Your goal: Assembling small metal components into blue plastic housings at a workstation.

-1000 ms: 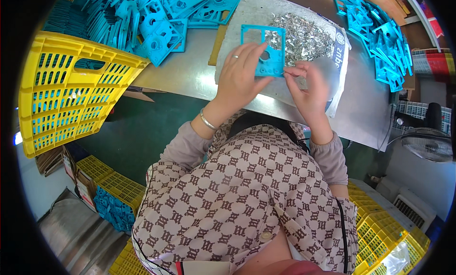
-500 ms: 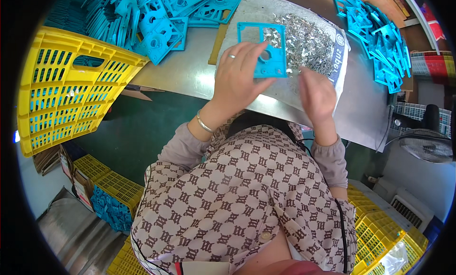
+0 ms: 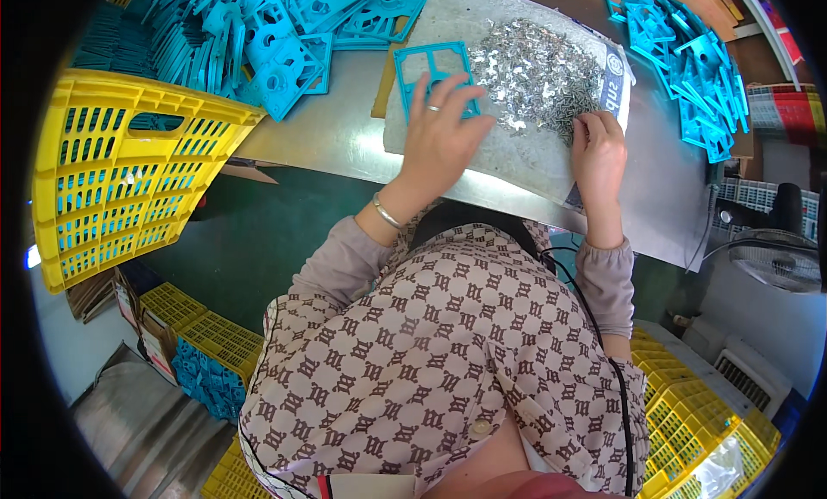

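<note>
A turquoise plastic frame plate (image 3: 431,61) with square cut-outs lies on a whitish sack (image 3: 448,16) spread over the metal table. My left hand (image 3: 444,133), wearing a ring and a bangle, is over the plate's near part with its fingers spread apart, hiding some of it. To the right, a heap of small silvery metal parts (image 3: 527,68) covers the sack, with thin screw-like pieces (image 3: 573,90) on its right side. My right hand (image 3: 599,150) reaches the heap's near right edge, thumb and fingertips pinched together. Whatever they grip is too small to see.
Stacked turquoise plates (image 3: 284,55) fill the far left, and another pile (image 3: 685,68) lies far right. A yellow crate (image 3: 129,171) stands left of the table. To the right is a black fan (image 3: 780,262); more yellow crates (image 3: 689,413) stand low on the right.
The plate has gone from being held up in my left hand to lying further left on the sack. My left fingers have spread. My right hand has moved right to the metal pieces.
</note>
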The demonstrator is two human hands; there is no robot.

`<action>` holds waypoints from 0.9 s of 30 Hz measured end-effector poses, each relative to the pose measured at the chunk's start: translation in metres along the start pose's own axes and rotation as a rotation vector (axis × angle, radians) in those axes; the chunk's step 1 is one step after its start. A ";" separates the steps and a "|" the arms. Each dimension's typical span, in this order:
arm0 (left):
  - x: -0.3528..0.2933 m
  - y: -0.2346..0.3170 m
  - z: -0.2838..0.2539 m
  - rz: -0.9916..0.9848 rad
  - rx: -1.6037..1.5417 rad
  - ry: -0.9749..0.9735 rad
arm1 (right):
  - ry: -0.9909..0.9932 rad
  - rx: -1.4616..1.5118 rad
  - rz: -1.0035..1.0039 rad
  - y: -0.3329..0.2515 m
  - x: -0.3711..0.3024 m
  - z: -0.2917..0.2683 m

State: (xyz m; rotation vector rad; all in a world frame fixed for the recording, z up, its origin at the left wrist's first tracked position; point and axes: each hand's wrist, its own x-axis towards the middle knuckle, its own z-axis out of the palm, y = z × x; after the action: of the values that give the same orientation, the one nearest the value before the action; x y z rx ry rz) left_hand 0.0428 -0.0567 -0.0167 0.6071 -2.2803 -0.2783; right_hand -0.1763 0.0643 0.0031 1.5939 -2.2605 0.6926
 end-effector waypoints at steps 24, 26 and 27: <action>0.011 0.014 0.007 0.113 0.009 -0.090 | 0.072 0.490 0.080 -0.029 -0.008 -0.015; 0.012 0.013 0.007 0.158 0.092 -0.148 | 0.058 0.515 0.067 -0.031 -0.009 -0.015; 0.012 0.013 0.007 0.159 0.092 -0.147 | 0.059 0.514 0.067 -0.031 -0.008 -0.015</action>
State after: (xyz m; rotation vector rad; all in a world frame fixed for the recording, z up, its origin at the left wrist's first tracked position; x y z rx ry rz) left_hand 0.0260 -0.0510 -0.0099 0.4607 -2.4782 -0.1448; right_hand -0.1445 0.0704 0.0183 1.6761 -2.2134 1.4092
